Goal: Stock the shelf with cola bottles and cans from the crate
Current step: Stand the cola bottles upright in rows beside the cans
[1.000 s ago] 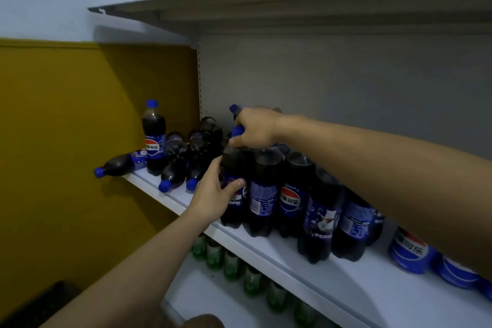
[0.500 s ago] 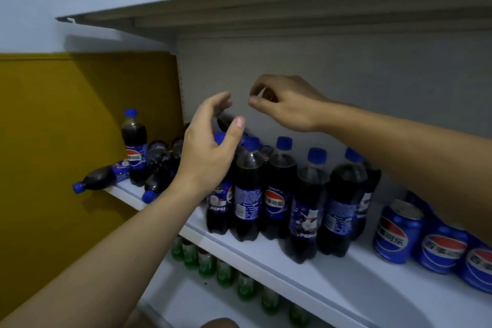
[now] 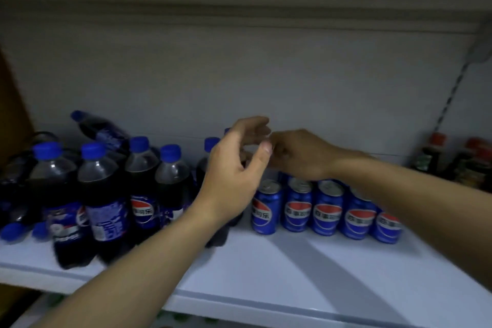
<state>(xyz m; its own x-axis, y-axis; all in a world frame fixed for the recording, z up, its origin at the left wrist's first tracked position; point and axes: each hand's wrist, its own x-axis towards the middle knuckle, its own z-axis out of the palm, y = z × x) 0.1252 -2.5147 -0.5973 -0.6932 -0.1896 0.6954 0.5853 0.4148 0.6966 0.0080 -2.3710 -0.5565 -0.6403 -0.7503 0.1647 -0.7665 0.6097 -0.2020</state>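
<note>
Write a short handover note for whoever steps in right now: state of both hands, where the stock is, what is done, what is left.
Left hand and right hand: both open, holding nothing, raised close together above the shelf.
Cola bottles stand grouped at the left; one bottle leans tilted behind them, and others lie on their sides at far left.
Cans stand in a row at the right.
Left: right the toppled bottles. The crate is out of view.

Dark cola bottles with blue caps, blue cans bearing red-white-blue emblems, white shelf
</note>
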